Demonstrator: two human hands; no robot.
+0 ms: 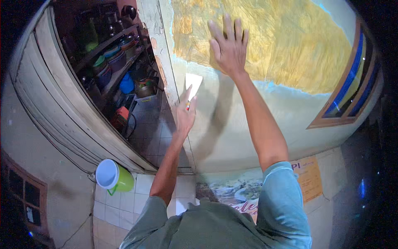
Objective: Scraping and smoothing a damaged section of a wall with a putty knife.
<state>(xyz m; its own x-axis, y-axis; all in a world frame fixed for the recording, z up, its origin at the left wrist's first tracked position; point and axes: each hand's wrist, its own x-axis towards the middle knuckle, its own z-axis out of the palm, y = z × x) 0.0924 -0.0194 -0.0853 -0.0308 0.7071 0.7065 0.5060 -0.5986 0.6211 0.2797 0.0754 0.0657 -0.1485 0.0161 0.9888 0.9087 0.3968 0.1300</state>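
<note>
My left hand [185, 112] grips a putty knife [193, 84] whose wide pale blade lies against the wall [232, 128], near the doorway edge. My right hand [227, 45] rests flat on the wall higher up, fingers spread, on the rim of a large rough yellow patch [286, 45]. Below the patch the wall is smooth and pale blue-grey. Both forearms reach up from my green shirt with light blue sleeves.
An open wooden door [54, 103] stands at the left. Behind it, shelves [112, 54] hold pots and bowls. A green jug with a white inside [114, 176] sits on the tiled floor. A printed sheet [236, 189] covers the floor below the wall. A blue-framed window [350, 83] is at right.
</note>
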